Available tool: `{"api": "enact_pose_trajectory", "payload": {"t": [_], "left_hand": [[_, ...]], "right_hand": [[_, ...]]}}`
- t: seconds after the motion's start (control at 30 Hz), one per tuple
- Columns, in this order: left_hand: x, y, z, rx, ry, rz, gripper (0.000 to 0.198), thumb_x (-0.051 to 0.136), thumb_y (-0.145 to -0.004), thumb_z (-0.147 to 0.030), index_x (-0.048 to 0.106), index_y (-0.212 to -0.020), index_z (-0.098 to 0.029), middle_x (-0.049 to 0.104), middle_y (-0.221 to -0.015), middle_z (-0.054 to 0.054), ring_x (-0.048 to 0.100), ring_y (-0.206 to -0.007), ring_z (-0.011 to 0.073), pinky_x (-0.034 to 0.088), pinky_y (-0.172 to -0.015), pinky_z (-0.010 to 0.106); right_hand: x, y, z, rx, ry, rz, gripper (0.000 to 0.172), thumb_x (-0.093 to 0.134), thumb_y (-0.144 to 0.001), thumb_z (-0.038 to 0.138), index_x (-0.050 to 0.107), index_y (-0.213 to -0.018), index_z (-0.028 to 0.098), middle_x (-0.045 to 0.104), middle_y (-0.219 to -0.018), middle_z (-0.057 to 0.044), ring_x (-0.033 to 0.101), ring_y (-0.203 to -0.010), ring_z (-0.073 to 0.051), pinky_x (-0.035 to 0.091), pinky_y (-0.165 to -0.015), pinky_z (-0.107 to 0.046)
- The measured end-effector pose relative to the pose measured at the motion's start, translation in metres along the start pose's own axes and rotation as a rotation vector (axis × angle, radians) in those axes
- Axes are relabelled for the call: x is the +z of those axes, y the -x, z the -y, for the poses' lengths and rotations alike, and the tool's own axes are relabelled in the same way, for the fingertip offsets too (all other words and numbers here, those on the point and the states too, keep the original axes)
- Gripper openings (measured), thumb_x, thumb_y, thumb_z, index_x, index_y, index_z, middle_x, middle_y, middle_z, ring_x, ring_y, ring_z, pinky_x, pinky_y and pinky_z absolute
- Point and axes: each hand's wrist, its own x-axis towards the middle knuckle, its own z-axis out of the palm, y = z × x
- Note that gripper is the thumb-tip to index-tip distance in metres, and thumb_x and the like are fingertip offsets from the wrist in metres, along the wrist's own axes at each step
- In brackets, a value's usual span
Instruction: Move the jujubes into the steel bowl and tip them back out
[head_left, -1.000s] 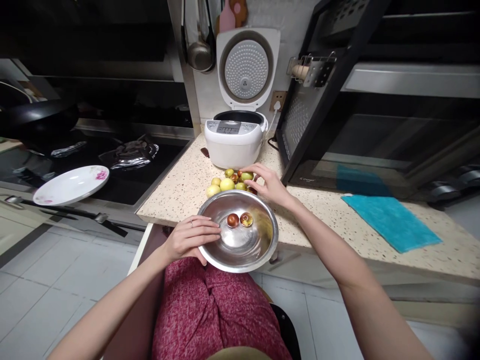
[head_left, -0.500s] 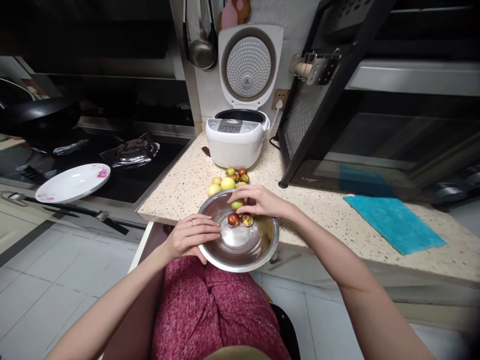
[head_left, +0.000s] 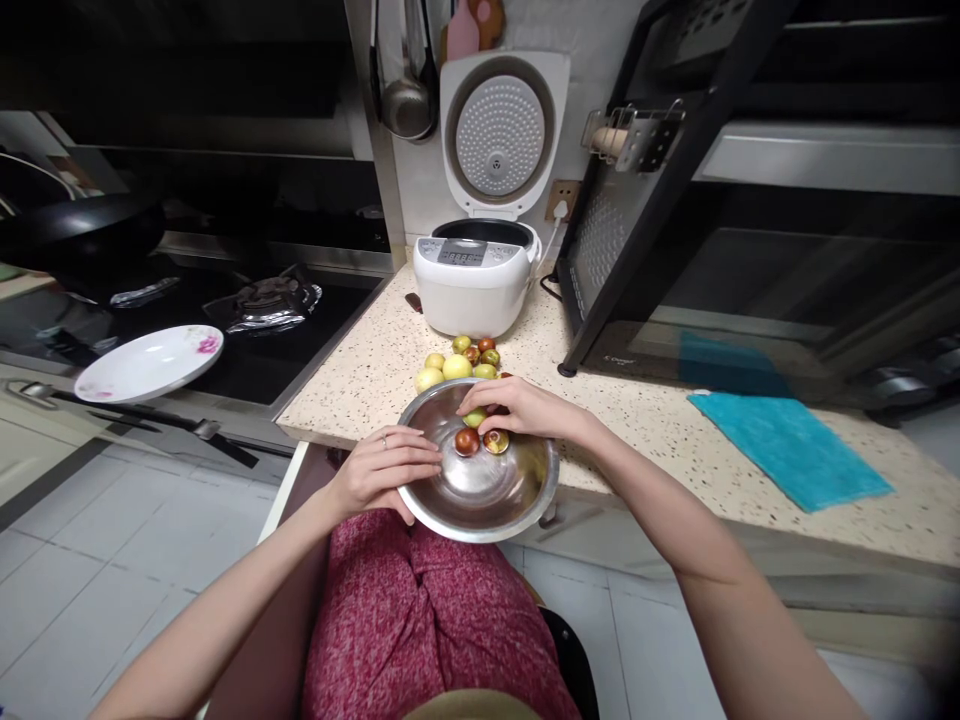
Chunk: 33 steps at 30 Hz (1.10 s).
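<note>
At the near edge of the speckled counter [head_left: 341,375], a round steel bowl [head_left: 476,494] hung partly over the person's lap, below the rice cooker [head_left: 474,292] with its raised lid. Its metal was shiny, brighter at the bottom, with a plain rim. Being round, it had no long axis to speak of; its mouth faced up.

Inside sat a glossy red-brown fruit [head_left: 466,442] and, just right of it, a mottled yellow-brown fruit [head_left: 496,441]. Behind them was a smooth green fruit [head_left: 475,418], pinched between the bent fingers and thumb of the right hand [head_left: 514,405]. Those fingers hid part of it, so I couldn't tell which way its long axis ran — nor whether it touched the steel.

The left hand [head_left: 384,468] held the bowl's left side, fingers laid flat inside the rim and thumb outside, a fairly open hold. It had kept that place throughout.

A second earlier, the right hand had been out over the fruit pile [head_left: 457,367] on the counter; half a second later it carried the green fruit above the bowl's far side, and now both were slightly lower.
</note>
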Motion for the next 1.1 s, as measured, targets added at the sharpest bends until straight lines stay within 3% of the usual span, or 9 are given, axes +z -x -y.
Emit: {"api": "enact_pose_trajectory", "payload": {"t": [0.6,0.67,0.77,0.83,0.9,1.1], "left_hand": [[0.0,0.0,0.0,-0.002,-0.004,0.003,0.041,0.048,-0.107,-0.049,0.071,-0.116,-0.015,0.082,-0.105,0.007,0.078,-0.106,0.0203,0.062,-0.097,0.039],[0.0,0.0,0.0,0.003,-0.01,0.008,0.041,0.048,-0.107,-0.048,0.071,-0.116,-0.015,0.082,-0.104,0.007,0.078,-0.105,0.02,0.062,-0.097,0.039],[0.0,0.0,0.0,0.006,-0.018,0.011,0.039,0.049,-0.107,-0.047,0.071,-0.115,-0.015,0.082,-0.103,0.007,0.078,-0.105,0.0197,0.062,-0.097,0.038],[0.0,0.0,0.0,0.011,-0.017,0.007,0.039,0.049,-0.108,-0.046,0.071,-0.114,-0.015,0.082,-0.103,0.007,0.078,-0.104,0.0198,0.062,-0.097,0.039],[0.001,0.001,0.0,0.017,-0.014,0.004,0.039,0.049,-0.108,-0.046,0.07,-0.113,-0.014,0.082,-0.103,0.008,0.078,-0.104,0.0202,0.061,-0.097,0.039],[0.0,0.001,0.001,0.023,-0.017,0.013,0.039,0.049,-0.108,-0.045,0.07,-0.113,-0.013,0.082,-0.103,0.008,0.077,-0.104,0.0204,0.061,-0.097,0.038]], "right_hand": [[0.001,0.0,-0.002,-0.022,0.008,-0.028,0.007,0.07,-0.098,0.024,0.073,-0.102,0.019,0.075,-0.107,-0.006,0.07,-0.097,-0.019,0.054,-0.092,-0.035],[-0.001,0.0,-0.002,-0.06,0.009,-0.119,0.007,0.069,-0.098,0.025,0.073,-0.099,0.019,0.076,-0.102,-0.005,0.071,-0.093,-0.019,0.055,-0.088,-0.035],[-0.004,0.0,-0.005,-0.075,0.073,-0.369,0.01,0.065,-0.1,0.023,0.074,-0.097,0.019,0.076,-0.096,-0.006,0.071,-0.09,-0.02,0.057,-0.085,-0.036],[-0.007,0.001,-0.013,-0.023,0.147,-0.506,0.012,0.062,-0.1,0.021,0.074,-0.1,0.019,0.076,-0.1,-0.008,0.071,-0.094,-0.022,0.057,-0.088,-0.038],[-0.01,0.002,-0.022,0.058,0.236,-0.556,0.018,0.058,-0.101,0.018,0.074,-0.107,0.02,0.076,-0.108,-0.01,0.071,-0.101,-0.025,0.057,-0.092,-0.041],[-0.012,0.005,-0.046,0.18,0.448,-0.377,0.031,0.052,-0.099,0.01,0.073,-0.119,0.019,0.074,-0.121,-0.013,0.068,-0.112,-0.028,0.054,-0.099,-0.046]]}}
